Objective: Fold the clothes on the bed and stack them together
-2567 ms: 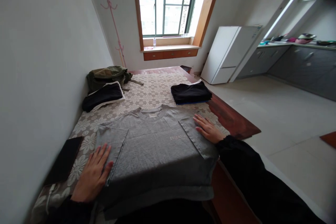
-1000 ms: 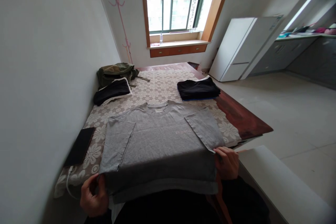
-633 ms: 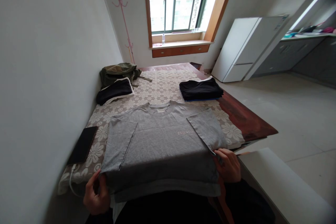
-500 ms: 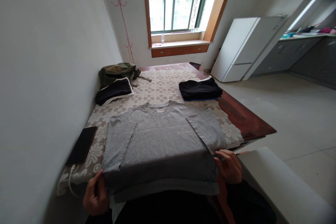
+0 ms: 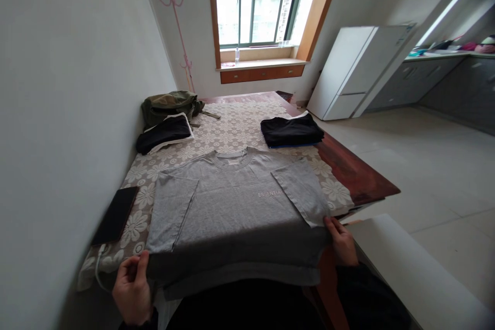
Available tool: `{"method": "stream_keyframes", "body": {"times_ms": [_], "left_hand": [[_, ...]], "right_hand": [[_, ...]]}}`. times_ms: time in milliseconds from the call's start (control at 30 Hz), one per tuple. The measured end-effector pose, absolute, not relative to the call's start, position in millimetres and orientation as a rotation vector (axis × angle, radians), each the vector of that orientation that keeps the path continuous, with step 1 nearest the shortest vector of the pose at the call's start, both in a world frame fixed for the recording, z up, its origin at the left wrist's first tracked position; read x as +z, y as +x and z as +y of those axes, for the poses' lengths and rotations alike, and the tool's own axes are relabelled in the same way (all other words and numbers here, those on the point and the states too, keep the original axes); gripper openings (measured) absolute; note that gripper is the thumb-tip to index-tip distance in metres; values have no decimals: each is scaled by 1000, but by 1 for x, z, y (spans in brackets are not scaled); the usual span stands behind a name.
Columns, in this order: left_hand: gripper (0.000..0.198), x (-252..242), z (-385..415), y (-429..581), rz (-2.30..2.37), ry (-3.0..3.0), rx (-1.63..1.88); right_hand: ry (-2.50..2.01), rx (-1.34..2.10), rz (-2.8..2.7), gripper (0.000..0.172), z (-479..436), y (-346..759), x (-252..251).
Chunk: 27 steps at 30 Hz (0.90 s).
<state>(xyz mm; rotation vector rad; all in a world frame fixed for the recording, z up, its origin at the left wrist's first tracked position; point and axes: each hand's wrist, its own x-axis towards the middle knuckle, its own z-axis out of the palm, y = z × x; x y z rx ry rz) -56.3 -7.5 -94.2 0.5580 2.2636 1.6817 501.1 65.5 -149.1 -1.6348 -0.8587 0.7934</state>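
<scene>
A grey T-shirt (image 5: 232, 206) lies spread on the table, front up, its collar at the far side and both sleeves folded inward over the body. Its lower part hangs over the near edge towards me. My left hand (image 5: 133, 286) pinches the shirt's left side near the sleeve corner, thumb and fingers together. On the other side, my right hand (image 5: 341, 241) grips the edge by the right sleeve's corner. Small lettering on the chest is partly covered by the right sleeve.
A patterned cloth covers the wooden table (image 5: 359, 180). Folded black clothes (image 5: 292, 130) sit at the far right, another folded black garment (image 5: 164, 134) and a green backpack (image 5: 170, 105) at the far left. A dark tablet (image 5: 116, 215) with a white cable lies along the left wall.
My right hand has shifted up and outward to the sleeve's corner, pulling that side taut. My left hand has moved slightly left, still pinching the shirt. The view has shifted a little.
</scene>
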Motion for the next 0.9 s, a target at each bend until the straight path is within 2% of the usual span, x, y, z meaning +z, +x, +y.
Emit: {"method": "stream_keyframes", "body": {"times_ms": [100, 267, 500, 733, 900], "left_hand": [[57, -93, -6, -55, 2228, 540, 1704], [54, -84, -8, -53, 2280, 556, 1660], [55, -65, -14, -67, 2356, 805, 1162], [53, -73, -15, -70, 2286, 837, 1416], [61, -83, -12, -74, 2180, 707, 1511]], "right_hand": [[-1573, 867, -858, 52, 64, 498, -142], [-1598, 905, -912, 49, 62, 503, -139], [-1713, 786, -1009, 47, 59, 505, -140], [-1856, 516, -1201, 47, 57, 502, -122], [-1679, 887, -1043, 46, 60, 508, -116]]}}
